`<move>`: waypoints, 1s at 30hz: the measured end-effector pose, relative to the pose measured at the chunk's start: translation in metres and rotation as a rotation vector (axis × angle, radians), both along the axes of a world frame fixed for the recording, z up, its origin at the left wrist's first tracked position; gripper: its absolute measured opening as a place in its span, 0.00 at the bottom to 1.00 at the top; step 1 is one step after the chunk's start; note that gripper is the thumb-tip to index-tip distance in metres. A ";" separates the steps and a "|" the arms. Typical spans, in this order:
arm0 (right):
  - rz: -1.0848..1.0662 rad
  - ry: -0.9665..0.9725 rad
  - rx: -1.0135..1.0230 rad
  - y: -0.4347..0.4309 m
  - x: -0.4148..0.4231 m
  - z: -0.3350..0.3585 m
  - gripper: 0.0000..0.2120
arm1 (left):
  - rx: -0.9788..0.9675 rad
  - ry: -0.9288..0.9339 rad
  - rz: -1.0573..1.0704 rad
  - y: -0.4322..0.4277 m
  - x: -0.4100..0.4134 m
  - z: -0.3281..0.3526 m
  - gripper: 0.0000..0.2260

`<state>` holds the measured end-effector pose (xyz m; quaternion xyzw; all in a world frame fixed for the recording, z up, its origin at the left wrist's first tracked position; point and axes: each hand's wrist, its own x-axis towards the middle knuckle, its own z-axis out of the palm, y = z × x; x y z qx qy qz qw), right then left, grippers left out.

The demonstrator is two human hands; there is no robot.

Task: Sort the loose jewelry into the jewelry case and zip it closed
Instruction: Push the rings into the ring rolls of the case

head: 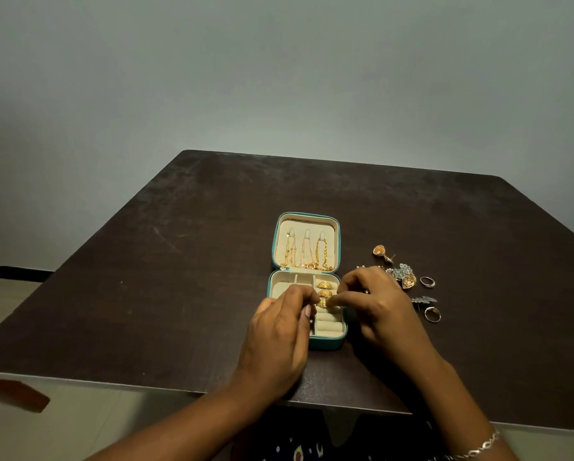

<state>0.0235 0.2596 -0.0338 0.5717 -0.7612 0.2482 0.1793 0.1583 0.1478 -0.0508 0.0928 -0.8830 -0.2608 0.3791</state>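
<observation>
The left hand (279,331) and right hand (380,309) meet over the open case (327,343), curled fingertips of both pinching a gold ring (323,303) at its ring rolls. Loose jewelry (407,277) lies on the table (179,261) just right of the case

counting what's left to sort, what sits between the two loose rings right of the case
A silver leaf-shaped piece lies between the farther ring and the nearer ring, head view.

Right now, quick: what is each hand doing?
Left hand: fingers curled beside the gold ring; grip cannot be told.
Right hand: pinches the gold ring over the case.
</observation>
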 end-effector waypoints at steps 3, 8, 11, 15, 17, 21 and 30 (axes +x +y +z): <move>-0.004 -0.093 -0.014 0.004 0.000 0.001 0.14 | -0.009 -0.003 0.011 -0.001 0.000 0.000 0.05; -0.189 -0.355 -0.202 0.041 -0.014 0.006 0.10 | -0.007 0.011 -0.008 -0.001 0.000 -0.001 0.06; -0.391 -0.437 -0.248 0.071 -0.027 0.005 0.10 | -0.012 0.011 -0.008 -0.002 -0.001 -0.001 0.06; -0.549 -0.544 -0.083 0.093 -0.034 0.000 0.07 | -0.019 0.006 -0.013 -0.002 -0.001 0.000 0.06; -0.574 -0.531 -0.029 0.093 -0.034 -0.003 0.08 | -0.016 0.006 -0.019 -0.002 -0.001 -0.001 0.06; -0.602 -0.463 -0.006 0.087 -0.034 -0.003 0.06 | -0.027 0.006 -0.010 -0.002 -0.001 -0.002 0.06; -0.535 -0.562 -0.108 0.084 -0.029 -0.004 0.11 | -0.050 0.042 -0.006 -0.002 -0.002 -0.001 0.04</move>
